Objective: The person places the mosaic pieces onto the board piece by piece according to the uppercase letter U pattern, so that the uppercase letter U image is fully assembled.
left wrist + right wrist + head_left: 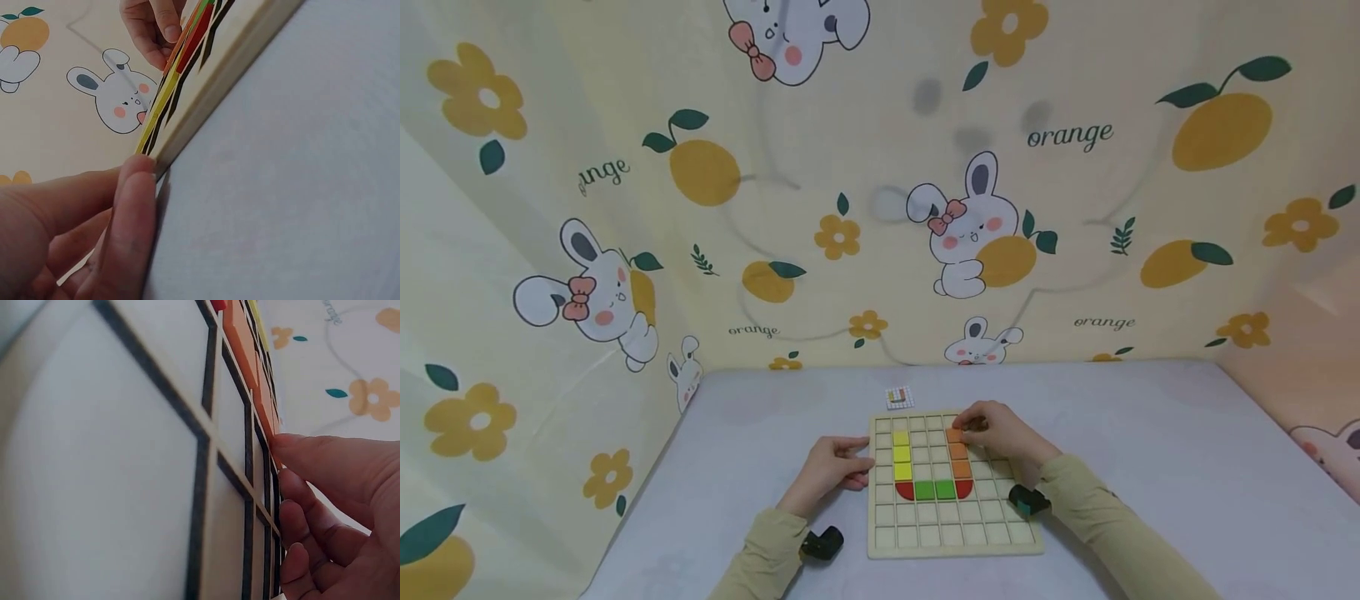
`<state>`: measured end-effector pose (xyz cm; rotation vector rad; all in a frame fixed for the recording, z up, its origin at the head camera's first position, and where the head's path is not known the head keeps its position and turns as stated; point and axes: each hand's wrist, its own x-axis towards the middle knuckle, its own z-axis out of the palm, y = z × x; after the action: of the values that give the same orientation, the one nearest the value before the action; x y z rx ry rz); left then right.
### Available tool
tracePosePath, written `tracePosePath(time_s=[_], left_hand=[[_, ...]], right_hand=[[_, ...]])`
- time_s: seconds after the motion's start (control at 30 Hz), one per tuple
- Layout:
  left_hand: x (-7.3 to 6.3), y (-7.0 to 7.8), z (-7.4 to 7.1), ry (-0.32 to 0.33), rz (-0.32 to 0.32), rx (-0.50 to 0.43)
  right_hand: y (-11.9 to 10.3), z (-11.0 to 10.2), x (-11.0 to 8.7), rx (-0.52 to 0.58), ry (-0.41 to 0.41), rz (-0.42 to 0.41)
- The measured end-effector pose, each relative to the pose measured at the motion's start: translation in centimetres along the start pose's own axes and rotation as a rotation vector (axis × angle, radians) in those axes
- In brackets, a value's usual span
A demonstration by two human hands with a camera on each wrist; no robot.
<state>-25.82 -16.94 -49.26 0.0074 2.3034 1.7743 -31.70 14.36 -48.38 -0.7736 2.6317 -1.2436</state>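
Note:
A pale wooden grid board lies on the table, its square cells partly filled with coloured pieces. Three yellow squares run down the left, and orange squares stand opposite on the right. Along the bottom, two green squares sit between two rounded red pieces, making a U. My left hand touches the board's left edge with thumb and forefinger extended. At the top of the orange column, my right hand pinches an orange square between thumb and forefinger; its other fingers bend over the cells.
A small card with a coloured U pattern lies just behind the board. Black wrist devices are worn at both sleeves. The white table ends at a printed curtain with rabbits and oranges, behind and at the sides.

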Motion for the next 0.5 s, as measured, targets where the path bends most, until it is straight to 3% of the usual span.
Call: tracePosePath(time_s=[0.5], left_hand=[[0.01,-0.11,-0.11,-0.016,0.013,-0.028]], right_hand=[[-0.34,-0.44,-0.13,0.017,0.004,0.047]])
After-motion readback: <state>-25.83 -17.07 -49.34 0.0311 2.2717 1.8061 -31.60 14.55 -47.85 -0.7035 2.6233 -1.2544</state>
